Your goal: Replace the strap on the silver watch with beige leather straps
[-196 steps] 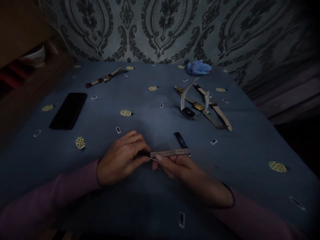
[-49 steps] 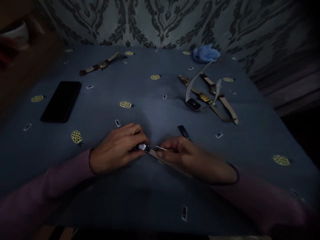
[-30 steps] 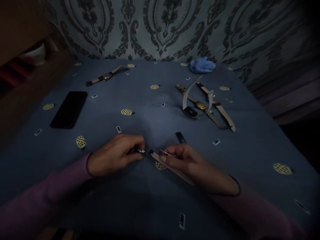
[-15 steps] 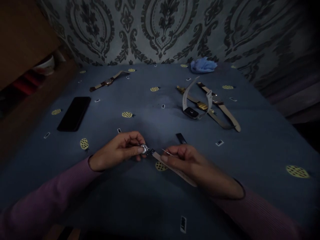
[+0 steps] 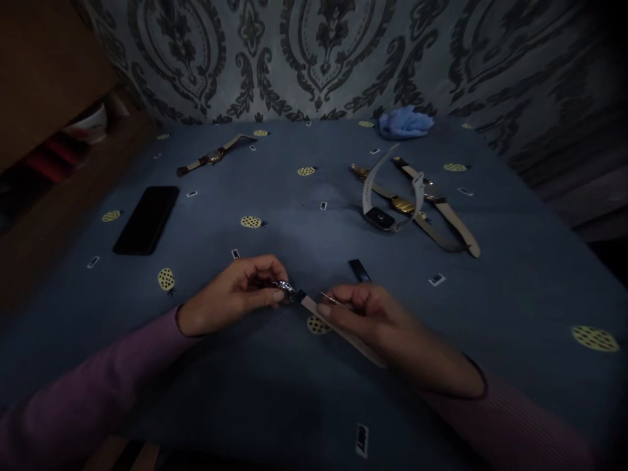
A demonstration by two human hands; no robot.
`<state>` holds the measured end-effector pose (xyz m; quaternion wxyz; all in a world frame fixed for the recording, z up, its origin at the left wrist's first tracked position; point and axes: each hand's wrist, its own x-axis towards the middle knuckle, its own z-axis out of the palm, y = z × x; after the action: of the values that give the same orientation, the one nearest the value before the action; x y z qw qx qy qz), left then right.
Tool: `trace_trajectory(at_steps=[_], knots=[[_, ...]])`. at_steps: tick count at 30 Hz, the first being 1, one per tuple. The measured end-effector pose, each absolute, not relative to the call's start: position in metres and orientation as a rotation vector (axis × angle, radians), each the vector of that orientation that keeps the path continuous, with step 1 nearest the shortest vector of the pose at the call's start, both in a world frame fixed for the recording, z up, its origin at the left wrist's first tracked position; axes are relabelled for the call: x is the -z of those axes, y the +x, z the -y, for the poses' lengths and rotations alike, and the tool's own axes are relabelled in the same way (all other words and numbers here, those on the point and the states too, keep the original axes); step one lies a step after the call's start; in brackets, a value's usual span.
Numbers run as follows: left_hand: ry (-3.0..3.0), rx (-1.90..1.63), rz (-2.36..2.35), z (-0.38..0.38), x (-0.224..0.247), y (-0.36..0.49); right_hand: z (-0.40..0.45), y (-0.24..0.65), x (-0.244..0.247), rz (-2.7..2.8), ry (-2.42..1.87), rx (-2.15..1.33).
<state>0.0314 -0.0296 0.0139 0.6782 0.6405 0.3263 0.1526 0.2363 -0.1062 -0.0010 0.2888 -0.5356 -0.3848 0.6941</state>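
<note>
Between the thumb and fingers of my left hand (image 5: 240,292) is a small silver watch case (image 5: 284,286), tilted edge-on. My right hand (image 5: 366,318) is closed on a pale watch strap (image 5: 310,303) with a dark end, which points at the case. Whether strap and case touch, I cannot tell. A thin metal pin-like tool (image 5: 328,297) also sticks out from the right fingers. Just beyond that hand lies a short dark strap piece (image 5: 360,269), partly hidden by the fingers.
A black phone (image 5: 147,220) and a watch with a brown strap (image 5: 214,156) lie at the left. To the right are a white-strapped smartwatch (image 5: 379,218), a gold watch (image 5: 402,205) and another strapped watch (image 5: 454,219). A blue cloth (image 5: 405,123) sits near the wall.
My left hand has turned the watch case from showing its round face to nearly edge-on. The right hand keeps its hold on the strap. The view has shifted slightly.
</note>
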Motion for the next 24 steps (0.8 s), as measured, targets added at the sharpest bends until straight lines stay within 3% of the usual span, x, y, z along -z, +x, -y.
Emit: trace_trajectory(at_steps=[24], knots=[[1.545,-0.520,-0.807,0.036,-0.001,0.033,0.110,0.232,-0.004,1.132,-1.529,-1.739]])
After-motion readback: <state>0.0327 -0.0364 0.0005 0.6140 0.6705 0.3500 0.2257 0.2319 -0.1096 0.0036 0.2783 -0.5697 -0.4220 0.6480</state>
